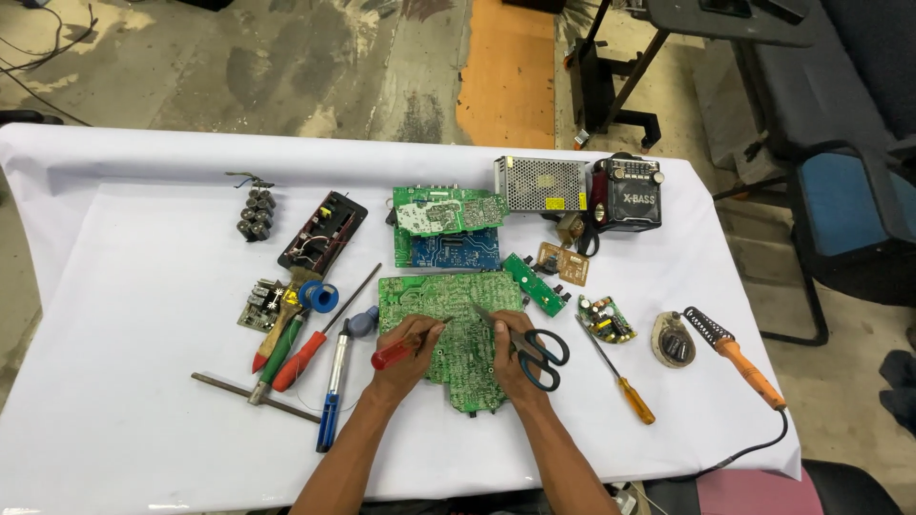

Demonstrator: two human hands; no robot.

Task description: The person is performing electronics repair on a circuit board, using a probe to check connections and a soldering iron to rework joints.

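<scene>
Here: left hand (408,348) curled around red-handled screwdriver (393,355), tip on large green circuit board (448,305) at table centre; right hand (506,355) fingers bent, apparently pressing board, beside black scissors (536,351).

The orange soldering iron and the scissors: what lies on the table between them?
In the head view, between the scissors and the soldering iron lie a yellow-handled screwdriver, a small green board and a round tin.

Both hands (456,348) work tools on green circuit board (448,329).
</scene>
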